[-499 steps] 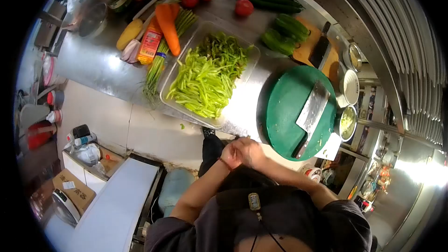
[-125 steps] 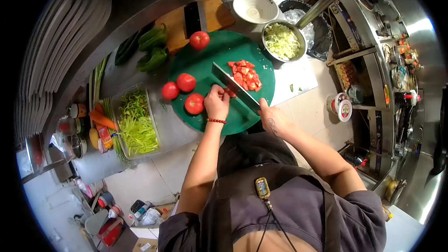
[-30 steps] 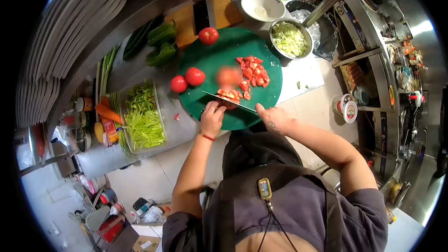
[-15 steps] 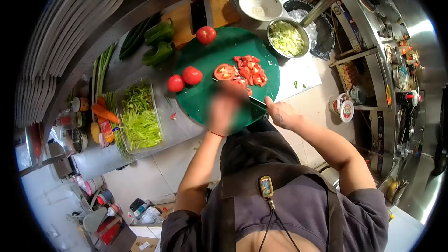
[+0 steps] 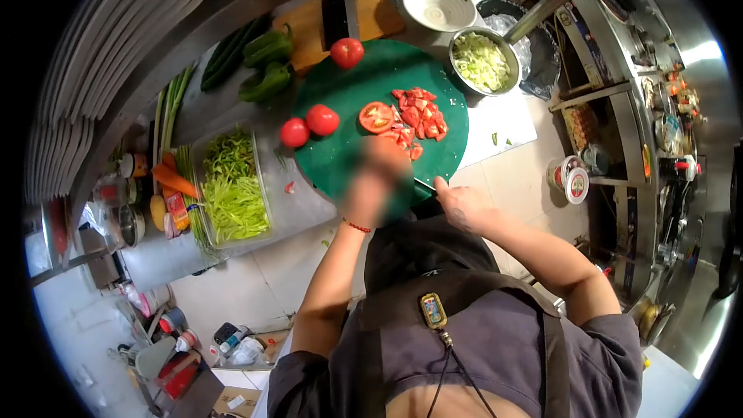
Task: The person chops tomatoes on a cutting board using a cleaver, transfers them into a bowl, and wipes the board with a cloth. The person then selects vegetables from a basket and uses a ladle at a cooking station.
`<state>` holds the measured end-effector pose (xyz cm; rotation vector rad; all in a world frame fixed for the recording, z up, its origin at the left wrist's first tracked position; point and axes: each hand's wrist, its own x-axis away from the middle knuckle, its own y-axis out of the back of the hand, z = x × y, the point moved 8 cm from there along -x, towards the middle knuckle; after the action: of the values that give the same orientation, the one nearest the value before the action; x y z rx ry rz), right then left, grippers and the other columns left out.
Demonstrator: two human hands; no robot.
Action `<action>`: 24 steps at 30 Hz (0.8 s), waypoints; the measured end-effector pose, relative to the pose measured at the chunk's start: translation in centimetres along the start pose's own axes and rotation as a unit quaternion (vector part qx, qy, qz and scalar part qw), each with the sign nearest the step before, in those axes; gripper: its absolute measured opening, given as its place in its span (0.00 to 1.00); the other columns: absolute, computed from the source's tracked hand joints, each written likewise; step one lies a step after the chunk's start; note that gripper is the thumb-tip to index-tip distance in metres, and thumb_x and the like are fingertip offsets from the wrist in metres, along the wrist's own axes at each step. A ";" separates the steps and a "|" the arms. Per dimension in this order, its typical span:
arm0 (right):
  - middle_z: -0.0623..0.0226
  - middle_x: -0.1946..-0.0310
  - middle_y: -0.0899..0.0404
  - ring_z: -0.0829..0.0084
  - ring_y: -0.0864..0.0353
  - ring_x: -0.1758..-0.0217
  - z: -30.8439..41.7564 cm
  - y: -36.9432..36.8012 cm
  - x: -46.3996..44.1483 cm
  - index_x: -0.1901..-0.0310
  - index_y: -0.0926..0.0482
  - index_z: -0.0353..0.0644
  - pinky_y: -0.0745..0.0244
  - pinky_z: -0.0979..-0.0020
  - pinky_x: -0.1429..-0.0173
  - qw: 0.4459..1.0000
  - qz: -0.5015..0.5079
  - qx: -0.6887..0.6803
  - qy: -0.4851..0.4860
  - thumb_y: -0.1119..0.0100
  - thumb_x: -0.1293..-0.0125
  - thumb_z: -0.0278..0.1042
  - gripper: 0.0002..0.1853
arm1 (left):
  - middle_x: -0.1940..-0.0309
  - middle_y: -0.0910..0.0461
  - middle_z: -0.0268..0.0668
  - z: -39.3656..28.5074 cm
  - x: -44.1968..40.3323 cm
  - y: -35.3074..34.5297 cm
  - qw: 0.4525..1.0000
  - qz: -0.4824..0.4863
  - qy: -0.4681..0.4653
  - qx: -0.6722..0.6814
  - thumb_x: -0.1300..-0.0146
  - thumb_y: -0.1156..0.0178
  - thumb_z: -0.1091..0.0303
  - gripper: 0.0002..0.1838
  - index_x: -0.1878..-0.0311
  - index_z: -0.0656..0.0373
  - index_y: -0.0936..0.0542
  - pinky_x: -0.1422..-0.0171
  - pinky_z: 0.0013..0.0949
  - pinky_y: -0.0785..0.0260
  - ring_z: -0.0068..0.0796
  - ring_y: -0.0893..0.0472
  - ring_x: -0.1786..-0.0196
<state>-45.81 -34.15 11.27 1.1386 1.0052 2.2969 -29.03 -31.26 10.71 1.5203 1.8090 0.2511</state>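
My right hand (image 5: pixel 462 207) is wrapped round the handle of a knife (image 5: pixel 424 185), whose blade runs left toward my other hand. A blur covers my left hand (image 5: pixel 370 186), so its fingers cannot be made out; it is at the near part of the round green cutting board (image 5: pixel 333 159), close to the blade. Just beyond it lie a cut tomato half (image 5: pixel 376 117) and a pile of chopped tomato (image 5: pixel 420 114). Whole tomatoes (image 5: pixel 322 120) rest on the board's left side, and another tomato (image 5: pixel 347 53) sits at its far edge.
Left of the board stand a clear tray of shredded greens (image 5: pixel 235 213), green peppers (image 5: pixel 267 48) and carrots (image 5: pixel 175 181). A wooden board (image 5: pixel 379 15) bears a dark-bladed knife (image 5: pixel 335 22). At the back right are a white bowl (image 5: pixel 439 6) and a metal bowl of chopped vegetable (image 5: pixel 485 62).
My right hand and the knife have shifted slightly left and toward me, with less of the blade showing. The tomato half is more exposed beyond my left hand. The view has tilted a little.
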 end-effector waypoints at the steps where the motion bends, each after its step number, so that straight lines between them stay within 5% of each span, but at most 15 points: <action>1: 0.46 0.76 0.23 0.45 0.21 0.70 0.0 -0.5 -0.5 0.56 0.40 0.37 0.28 0.50 0.68 1.000 -0.005 -0.004 0.003 0.53 0.43 0.25 0.13 | 0.65 0.25 0.40 0.1 0.2 -0.8 0.999 0.037 -0.013 -0.021 0.53 0.35 0.76 0.06 0.69 0.60 0.20 0.57 0.40 0.30 0.44 0.24 0.60; 7: 0.43 0.81 0.27 0.40 0.25 0.74 -1.3 4.7 1.7 0.54 0.40 0.38 0.32 0.49 0.69 0.983 -0.146 -0.113 0.011 0.50 0.37 0.29 0.13 | 0.54 0.28 0.45 1.0 -3.7 2.1 0.990 -0.038 0.100 0.089 0.50 0.36 0.74 0.14 0.57 0.59 0.21 0.47 0.40 0.31 0.44 0.25 0.51; 8: 0.43 0.77 0.25 0.42 0.24 0.70 -2.0 5.5 2.8 0.48 0.38 0.35 0.30 0.55 0.69 0.976 -0.176 -0.123 -0.022 0.49 0.37 0.24 0.17 | 0.51 0.29 0.47 1.5 -6.0 2.6 0.976 -0.058 0.136 0.158 0.50 0.36 0.73 0.17 0.54 0.58 0.22 0.45 0.42 0.32 0.46 0.27 0.49; 10: 0.45 0.79 0.26 0.45 0.24 0.75 -3.0 6.7 4.4 0.48 0.39 0.32 0.31 0.59 0.72 0.947 -0.283 -0.147 0.022 0.48 0.37 0.23 0.17 | 0.49 0.31 0.48 1.9 -10.3 1.3 0.999 0.011 0.011 -0.045 0.53 0.36 0.71 0.20 0.53 0.54 0.23 0.39 0.44 0.37 0.50 0.31 0.45; 11: 0.48 0.81 0.27 0.49 0.27 0.79 -3.2 7.0 4.9 0.49 0.39 0.29 0.34 0.61 0.74 0.949 -0.263 -0.176 -0.009 0.48 0.37 0.23 0.17 | 0.49 0.31 0.48 3.4 -11.8 0.6 0.999 0.008 0.011 -0.044 0.53 0.36 0.71 0.20 0.53 0.54 0.23 0.39 0.44 0.37 0.50 0.31 0.45; 13: 0.49 0.82 0.28 0.50 0.28 0.80 -3.2 7.0 5.2 0.49 0.39 0.29 0.35 0.62 0.74 0.951 -0.255 -0.175 -0.022 0.48 0.37 0.23 0.17 | 0.49 0.31 0.47 7.5 -11.9 -4.8 0.944 0.295 0.104 -0.105 0.58 0.34 0.69 0.23 0.53 0.52 0.24 0.36 0.45 0.40 0.52 0.35 0.43; 14: 0.50 0.82 0.28 0.51 0.29 0.80 -3.3 6.7 5.4 0.50 0.39 0.29 0.36 0.62 0.75 0.952 -0.245 -0.179 -0.036 0.48 0.37 0.24 0.16 | 0.49 0.31 0.47 7.8 -11.6 -4.6 0.944 0.295 0.104 -0.106 0.58 0.34 0.69 0.23 0.53 0.52 0.24 0.36 0.45 0.40 0.52 0.35 0.43; 16: 0.49 0.82 0.28 0.50 0.27 0.79 -2.2 5.9 5.3 0.49 0.38 0.30 0.33 0.61 0.73 0.949 -0.285 -0.131 0.007 0.49 0.37 0.24 0.16 | 0.51 0.29 0.45 6.5 -12.3 -0.7 0.978 0.163 0.105 -0.075 0.61 0.33 0.68 0.24 0.54 0.52 0.24 0.39 0.42 0.38 0.49 0.31 0.46; 18: 0.46 0.81 0.28 0.45 0.26 0.76 -0.9 4.8 4.6 0.47 0.41 0.31 0.32 0.56 0.71 0.960 -0.216 -0.174 -0.029 0.50 0.37 0.23 0.19 | 0.56 0.26 0.42 5.8 -10.8 4.2 0.992 0.027 0.122 0.028 0.58 0.33 0.70 0.23 0.54 0.53 0.24 0.43 0.40 0.34 0.44 0.26 0.50; 19: 0.38 0.78 0.27 0.38 0.25 0.69 -0.2 3.6 3.3 0.48 0.45 0.32 0.32 0.47 0.66 0.972 -0.097 -0.202 -0.067 0.53 0.40 0.22 0.19 | 0.56 0.26 0.42 4.6 -9.6 6.3 0.992 0.035 0.118 -0.012 0.56 0.33 0.71 0.23 0.53 0.54 0.25 0.44 0.39 0.33 0.44 0.27 0.49; 22: 0.38 0.77 0.26 0.39 0.24 0.70 -0.1 0.1 -1.9 0.58 0.43 0.33 0.30 0.48 0.67 0.983 -0.125 -0.131 0.037 0.54 0.43 0.20 0.13 | 0.60 0.27 0.43 6.8 -2.6 6.3 0.961 0.050 0.262 -0.079 0.54 0.31 0.66 0.23 0.53 0.56 0.26 0.47 0.40 0.33 0.44 0.27 0.52; 24: 0.37 0.76 0.25 0.39 0.23 0.68 -0.1 1.7 -4.0 0.58 0.43 0.32 0.28 0.49 0.66 0.985 -0.117 -0.125 -0.014 0.54 0.43 0.21 0.12 | 0.58 0.27 0.44 7.7 1.1 5.8 0.940 0.060 0.294 -0.160 0.54 0.31 0.65 0.23 0.52 0.54 0.25 0.47 0.43 0.33 0.46 0.27 0.52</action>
<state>-43.55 -37.79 10.34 0.8976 0.7687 2.1401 -19.64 -31.03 8.22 1.4061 1.9855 1.1045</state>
